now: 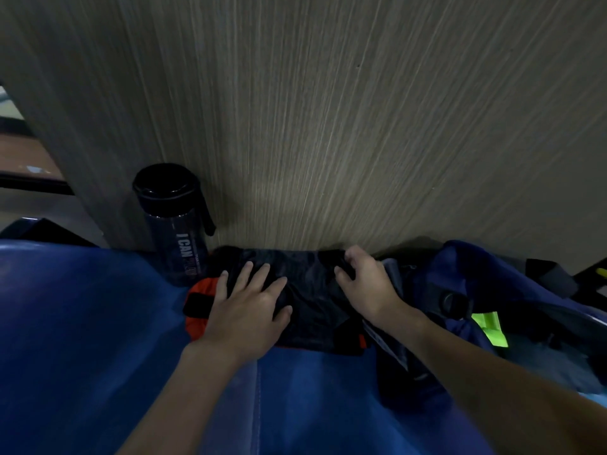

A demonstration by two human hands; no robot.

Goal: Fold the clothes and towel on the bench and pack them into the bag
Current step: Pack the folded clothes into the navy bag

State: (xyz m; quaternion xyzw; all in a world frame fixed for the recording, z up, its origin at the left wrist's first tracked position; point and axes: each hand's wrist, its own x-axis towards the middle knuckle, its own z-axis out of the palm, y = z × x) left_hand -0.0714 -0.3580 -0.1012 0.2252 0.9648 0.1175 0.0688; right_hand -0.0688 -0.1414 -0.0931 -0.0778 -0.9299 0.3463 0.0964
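1. the dark garment [308,290], black with orange showing at its 9 o'clock end and its near right corner, lay bunched on the blue counter [98,323], pushed up against the wood-grain wall [328,126] at 12 o'clock.
2. your left hand [249,307] lay flat on the garment's left half, fingers straight and spread. it pressed down and gripped nothing.
3. your right hand [364,284] was at the garment's 2 o'clock corner, fingers curled over the far edge with the cloth caught in them.
4. the bag [492,284], navy and slumped, lay at 3 o'clock just beside the garment, with a green tag [489,326] showing on it. i could not tell how wide its mouth stood or what was inside.
5. a dark bottle [174,224] stood at 10 o'clock against the wall, just beside the garment's far left corner.
6. this looked to me like a fold in hand, with the garment not yet a tidy packet and the packing not yet begun.
7. to do it well, you needed the left palm as the anchor. the right hand should carry its edge over toward 9 o'clock in one sweep, meet edge to edge, then smooth flat.
8. the cloth looked thin and slack, so i judged it would slide on the smooth counter unless the palm bore down.
9. a wide sweep toward 10 o'clock risked tipping the bottle, so the fold was better kept low and short.
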